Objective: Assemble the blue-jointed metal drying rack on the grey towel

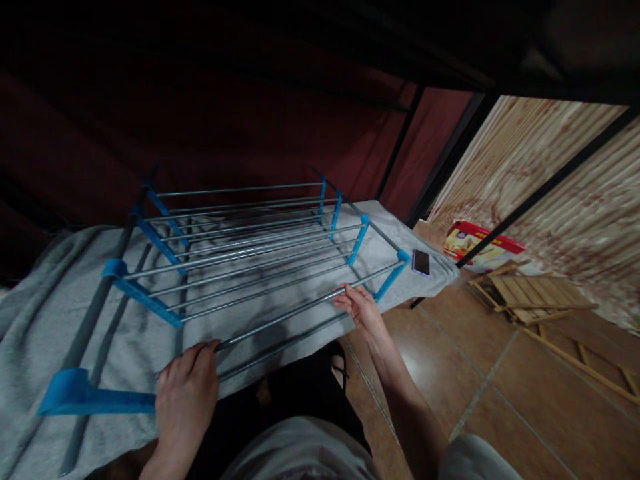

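A rack of grey metal tubes point(240, 253) with blue plastic brackets point(145, 303) stands on a grey cloth point(295, 320). My left hand point(186, 387) is closed around the left end of the nearest upper tube point(293, 312), next to the right end of the front-left blue bracket point(107, 401). The joint under my fingers is hidden. Farther right along that same tube, my right hand point(359, 307) pinches it between thumb and fingers, short of the front-right blue bracket point(393, 275).
A phone point(421, 262) lies on the cloth right of the rack. On the tiled floor point(450, 360) are a folded wooden piece point(543, 300) and a red and yellow box point(483, 247). Black frame bars point(403, 140) and a dark red curtain point(240, 127) stand behind.
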### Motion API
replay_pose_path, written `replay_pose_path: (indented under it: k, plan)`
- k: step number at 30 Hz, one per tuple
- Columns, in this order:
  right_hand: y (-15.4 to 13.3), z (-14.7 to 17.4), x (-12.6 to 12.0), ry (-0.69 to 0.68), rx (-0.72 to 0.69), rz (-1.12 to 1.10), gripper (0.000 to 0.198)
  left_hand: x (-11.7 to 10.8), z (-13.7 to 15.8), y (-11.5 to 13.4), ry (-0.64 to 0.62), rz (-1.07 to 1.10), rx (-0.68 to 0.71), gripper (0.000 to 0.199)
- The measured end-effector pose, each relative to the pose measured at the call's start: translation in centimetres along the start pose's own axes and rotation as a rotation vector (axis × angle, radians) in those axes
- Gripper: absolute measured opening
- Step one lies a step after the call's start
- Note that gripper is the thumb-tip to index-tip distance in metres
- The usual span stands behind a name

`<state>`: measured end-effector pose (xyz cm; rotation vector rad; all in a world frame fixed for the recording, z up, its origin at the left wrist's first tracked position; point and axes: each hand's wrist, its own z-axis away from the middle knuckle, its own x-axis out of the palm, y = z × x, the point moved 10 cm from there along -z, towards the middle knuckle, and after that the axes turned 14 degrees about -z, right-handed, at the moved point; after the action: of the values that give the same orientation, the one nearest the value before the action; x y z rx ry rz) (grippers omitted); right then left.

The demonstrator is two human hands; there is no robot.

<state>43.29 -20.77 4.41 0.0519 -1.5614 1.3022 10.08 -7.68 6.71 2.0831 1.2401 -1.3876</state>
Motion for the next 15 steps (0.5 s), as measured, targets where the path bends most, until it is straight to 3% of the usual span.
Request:
replay_pose_path:
  k: [15]
  plan:
    - [-0.4, 0.6, 0.0, 0.008, 0.007, -0.014, 0.028, -3.0, 1.1, -0.4, 0.071, 0.066, -0.015, 0.034]
